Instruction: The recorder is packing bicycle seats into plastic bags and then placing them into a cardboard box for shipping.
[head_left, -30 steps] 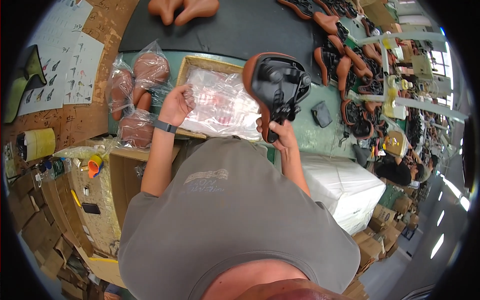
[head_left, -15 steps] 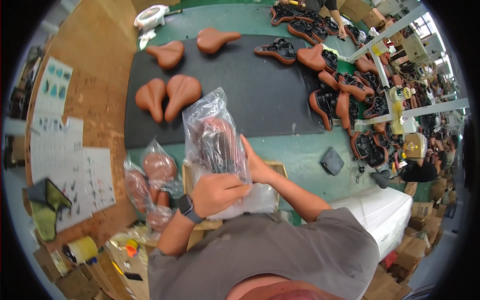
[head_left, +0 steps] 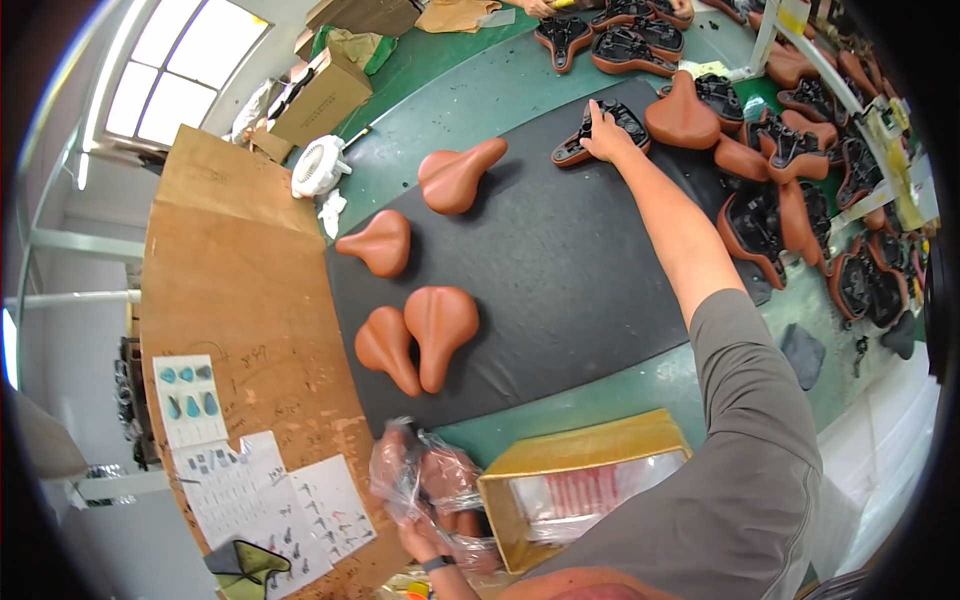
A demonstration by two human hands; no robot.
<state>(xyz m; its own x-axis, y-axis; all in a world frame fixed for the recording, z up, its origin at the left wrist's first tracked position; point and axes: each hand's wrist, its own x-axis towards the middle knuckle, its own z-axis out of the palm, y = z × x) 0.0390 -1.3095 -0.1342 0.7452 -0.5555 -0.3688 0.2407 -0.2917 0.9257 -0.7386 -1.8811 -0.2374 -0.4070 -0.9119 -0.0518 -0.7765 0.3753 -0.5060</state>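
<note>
My right hand [head_left: 606, 137] is stretched far across the black mat [head_left: 560, 270] and grips an upturned saddle [head_left: 582, 145] with a black underside. Low at the near edge, my left hand [head_left: 416, 540], a watch on its wrist, holds a brown saddle in a clear plastic bag [head_left: 432, 482]. This bag lies among other bagged saddles just left of an open cardboard box [head_left: 575, 462]. Several bare brown saddles lie top up on the mat, one pair [head_left: 425, 330] close together and two more [head_left: 460, 175] farther out.
The box holds clear plastic bags. A heap of brown and black saddles [head_left: 800, 200] fills the right side of the green table. A wooden board [head_left: 240, 300] with paper sheets [head_left: 260, 490] lies at the left, and a small white fan [head_left: 318, 165] sits beyond it. Another person's hand shows at the top edge.
Both hands were holding the bagged saddle in front of me. Now the right arm has reached out to the upturned saddle and the left hand has lowered the bag beside the box.
</note>
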